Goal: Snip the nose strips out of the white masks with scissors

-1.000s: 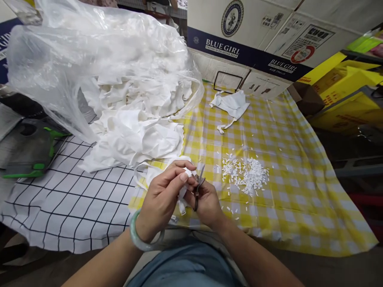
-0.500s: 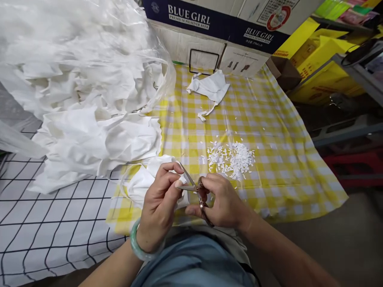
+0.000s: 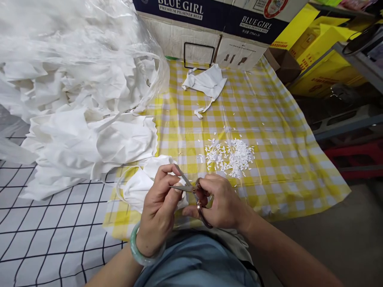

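Observation:
My right hand (image 3: 220, 201) grips a small pair of scissors (image 3: 191, 189) by its bronze-coloured handles, blades parted and pointing left. The blade tips reach the fingertips of my left hand (image 3: 163, 203), which is closed in a pinch on a white cloth piece with a thin strap (image 3: 139, 185). Most of that cloth shows behind and left of the hand; the exact bit between the fingers is hidden. A green bangle (image 3: 140, 249) circles my left wrist. Just beyond the scissors lies a heap of small white snippets (image 3: 239, 157).
More white cloth pieces (image 3: 89, 139) are piled at left, before a clear plastic bag (image 3: 74, 52) stuffed with the same. Another strapped white piece (image 3: 208, 81) lies farther back on the yellow checked tablecloth (image 3: 269, 167). A beer carton (image 3: 206, 28) stands behind; a metal shelf (image 3: 356, 131) is at right.
The scissors' blades have moved slightly left, farther across my left fingertips. Both hands keep their grip. The whole view has shifted a little.

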A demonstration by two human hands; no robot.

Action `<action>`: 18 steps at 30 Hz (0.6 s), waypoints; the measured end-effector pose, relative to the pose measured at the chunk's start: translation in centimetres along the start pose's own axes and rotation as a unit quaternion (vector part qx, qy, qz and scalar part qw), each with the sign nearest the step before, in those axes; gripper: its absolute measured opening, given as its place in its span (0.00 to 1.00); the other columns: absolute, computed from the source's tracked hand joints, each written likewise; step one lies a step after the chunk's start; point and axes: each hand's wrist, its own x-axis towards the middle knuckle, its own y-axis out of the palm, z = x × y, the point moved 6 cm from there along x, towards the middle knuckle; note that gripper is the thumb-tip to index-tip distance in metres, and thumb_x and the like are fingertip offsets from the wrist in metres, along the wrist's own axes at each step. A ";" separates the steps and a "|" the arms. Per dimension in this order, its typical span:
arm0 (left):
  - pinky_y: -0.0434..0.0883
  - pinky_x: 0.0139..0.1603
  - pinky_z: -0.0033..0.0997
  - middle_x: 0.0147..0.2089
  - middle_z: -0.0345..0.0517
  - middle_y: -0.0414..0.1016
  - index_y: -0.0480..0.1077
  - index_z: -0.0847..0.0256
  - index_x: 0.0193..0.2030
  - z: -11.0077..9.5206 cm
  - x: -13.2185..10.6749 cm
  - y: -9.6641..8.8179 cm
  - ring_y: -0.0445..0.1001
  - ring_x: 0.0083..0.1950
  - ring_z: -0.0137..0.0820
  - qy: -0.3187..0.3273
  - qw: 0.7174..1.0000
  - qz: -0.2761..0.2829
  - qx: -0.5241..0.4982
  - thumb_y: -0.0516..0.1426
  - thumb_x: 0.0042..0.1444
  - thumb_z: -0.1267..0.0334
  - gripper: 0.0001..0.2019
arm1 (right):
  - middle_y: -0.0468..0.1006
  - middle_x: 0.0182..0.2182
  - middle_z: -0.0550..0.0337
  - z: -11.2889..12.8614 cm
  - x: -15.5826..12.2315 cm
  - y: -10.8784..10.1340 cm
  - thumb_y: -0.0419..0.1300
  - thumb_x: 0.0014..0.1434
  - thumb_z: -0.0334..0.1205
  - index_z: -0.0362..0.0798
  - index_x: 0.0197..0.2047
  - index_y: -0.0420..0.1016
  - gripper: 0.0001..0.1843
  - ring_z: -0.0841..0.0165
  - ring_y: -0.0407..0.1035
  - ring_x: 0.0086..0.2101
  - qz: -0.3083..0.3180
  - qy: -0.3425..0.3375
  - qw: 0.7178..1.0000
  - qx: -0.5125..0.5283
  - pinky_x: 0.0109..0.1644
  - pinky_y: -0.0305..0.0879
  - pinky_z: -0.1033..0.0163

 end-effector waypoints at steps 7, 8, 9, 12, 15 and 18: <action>0.64 0.44 0.30 0.46 0.45 0.61 0.74 0.55 0.36 0.1 0.0 -0.1 0.63 0.50 0.35 -0.002 1.000 -0.001 0.008 0.52 0.67 0.65 0.11 | 0.68 0.19 0.66 -0.2 0.0 0.2 0.71 0.48 0.49 0.49 0.22 0.61 0.22 0.72 0.60 0.24 0.005 0.009 1.000 0.003 0.32 0.53 0.64; 0.64 0.45 0.30 0.46 0.45 0.61 0.74 0.55 0.36 0.1 0.0 -0.1 0.63 0.50 0.35 0.002 1.000 -0.003 0.009 0.52 0.67 0.65 0.11 | 0.68 0.19 0.66 -0.2 0.0 0.3 0.71 0.48 0.48 0.49 0.22 0.61 0.22 0.72 0.61 0.24 0.006 0.010 1.000 0.002 0.32 0.53 0.64; 0.64 0.45 0.31 0.46 0.45 0.62 0.73 0.55 0.35 0.1 0.0 -0.1 0.63 0.51 0.36 0.006 1.000 -0.004 0.010 0.52 0.67 0.65 0.11 | 0.68 0.19 0.66 -0.2 0.0 0.3 0.71 0.47 0.48 0.49 0.22 0.61 0.22 0.72 0.61 0.24 0.009 0.012 1.000 0.002 0.31 0.53 0.64; 0.64 0.49 0.32 0.46 0.45 0.62 0.73 0.55 0.35 0.0 0.0 0.0 0.63 0.51 0.35 0.014 1.000 -0.001 0.011 0.52 0.67 0.66 0.11 | 0.67 0.18 0.67 -0.2 0.0 0.5 0.71 0.47 0.49 0.49 0.22 0.60 0.23 0.72 0.60 0.24 0.012 0.010 1.000 0.007 0.30 0.53 0.64; 0.63 0.52 0.32 0.46 0.44 0.62 0.73 0.54 0.36 0.0 0.1 0.1 0.63 0.51 0.35 0.021 1.000 0.006 0.012 0.51 0.68 0.66 0.11 | 0.66 0.18 0.67 -0.1 0.0 0.4 0.71 0.48 0.50 0.49 0.21 0.60 0.23 0.72 0.60 0.23 0.008 0.009 1.000 0.014 0.30 0.52 0.65; 0.63 0.51 0.32 0.46 0.45 0.62 0.74 0.54 0.37 -0.1 0.1 0.2 0.62 0.50 0.35 0.028 1.000 0.006 0.011 0.51 0.67 0.66 0.11 | 0.65 0.18 0.67 -0.2 0.0 0.3 0.71 0.48 0.50 0.49 0.21 0.60 0.24 0.73 0.59 0.23 0.008 0.012 1.000 0.015 0.29 0.52 0.65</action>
